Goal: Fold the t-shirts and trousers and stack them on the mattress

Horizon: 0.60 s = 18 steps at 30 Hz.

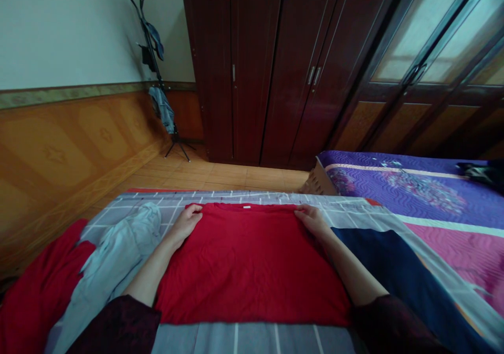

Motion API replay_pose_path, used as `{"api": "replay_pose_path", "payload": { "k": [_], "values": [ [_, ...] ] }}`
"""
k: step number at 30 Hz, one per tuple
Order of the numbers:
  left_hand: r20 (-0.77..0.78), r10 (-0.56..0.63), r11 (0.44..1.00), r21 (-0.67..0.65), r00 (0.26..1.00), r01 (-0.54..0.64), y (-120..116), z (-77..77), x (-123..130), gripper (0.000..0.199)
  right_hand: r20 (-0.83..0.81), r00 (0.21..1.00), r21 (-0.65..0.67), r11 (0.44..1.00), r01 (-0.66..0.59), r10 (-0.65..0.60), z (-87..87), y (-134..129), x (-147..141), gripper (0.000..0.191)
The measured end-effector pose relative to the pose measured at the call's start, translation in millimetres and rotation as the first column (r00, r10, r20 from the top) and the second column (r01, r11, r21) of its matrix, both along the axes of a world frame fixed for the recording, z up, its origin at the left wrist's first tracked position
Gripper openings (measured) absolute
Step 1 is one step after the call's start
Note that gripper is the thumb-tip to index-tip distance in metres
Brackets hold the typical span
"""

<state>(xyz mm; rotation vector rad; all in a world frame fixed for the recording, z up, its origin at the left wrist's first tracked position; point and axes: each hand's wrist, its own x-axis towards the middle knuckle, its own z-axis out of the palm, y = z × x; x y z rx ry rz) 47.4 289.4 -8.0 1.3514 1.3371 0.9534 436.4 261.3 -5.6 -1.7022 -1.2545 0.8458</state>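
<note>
A red shirt (252,264) lies spread flat in front of me, with a small white label at the middle of its far edge. My left hand (189,221) is closed on the far left corner, thumb and fingers pinching the fabric. At the far right corner my right hand (312,219) grips the cloth the same way. Left of the shirt is a rumpled pale blue garment (118,249), and beyond it a heap of red cloth (43,275). A dark navy garment (394,264) lies beside my right forearm, which partly covers it.
Everything rests on a grey checked bedsheet (236,338). A purple and pink mattress (394,180) adjoins at the right. Beyond the tiled floor stand a dark red wardrobe (255,81) and, at the left, a coat rack (151,54) with hanging items.
</note>
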Motion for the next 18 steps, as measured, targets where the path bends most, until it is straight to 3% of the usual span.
{"api": "replay_pose_path", "payload": {
  "k": [4,7,9,11,13,15,16,18],
  "values": [
    [-0.164,0.071,0.995,0.080,0.984,-0.058,6.6,3.1,-5.9,0.030,0.248,0.967,0.050,0.998,0.047,-0.058,7.5,-2.4,4.8,0.018],
    [-0.289,0.119,0.982,0.174,0.950,-0.070,-0.3,19.9,-2.6,0.030,0.381,0.920,0.093,0.994,0.060,-0.091,22.3,-14.4,-6.4,0.030],
    [-0.432,0.058,0.949,0.304,0.900,0.085,-14.9,33.1,11.5,0.035,0.455,0.889,0.149,0.989,-0.016,-0.054,29.7,-27.1,-26.3,0.043],
    [-0.604,-0.060,0.853,0.382,0.795,0.354,-33.7,38.9,34.0,0.040,0.561,0.825,0.206,0.953,-0.221,0.070,30.2,-42.0,-54.2,0.049],
    [-0.726,-0.168,0.755,0.340,0.666,0.561,-49.6,32.9,56.4,0.046,0.676,0.700,0.185,0.866,-0.465,0.232,22.8,-55.6,-81.9,0.052],
    [-0.811,-0.210,0.711,0.256,0.545,0.655,-56.0,17.4,68.3,0.054,0.745,0.562,0.075,0.792,-0.606,0.359,10.8,-63.6,-99.5,0.056],
    [-0.843,-0.203,0.715,0.220,0.498,0.663,-54.7,8.6,68.2,0.058,0.767,0.514,0.023,0.783,-0.622,0.385,4.7,-64.7,-102.5,0.060],
    [-0.884,-0.150,0.765,0.179,0.443,0.618,-45.0,-6.2,57.0,0.063,0.805,0.476,-0.038,0.833,-0.552,0.353,-5.1,-61.1,-98.1,0.069]
  ]
}}
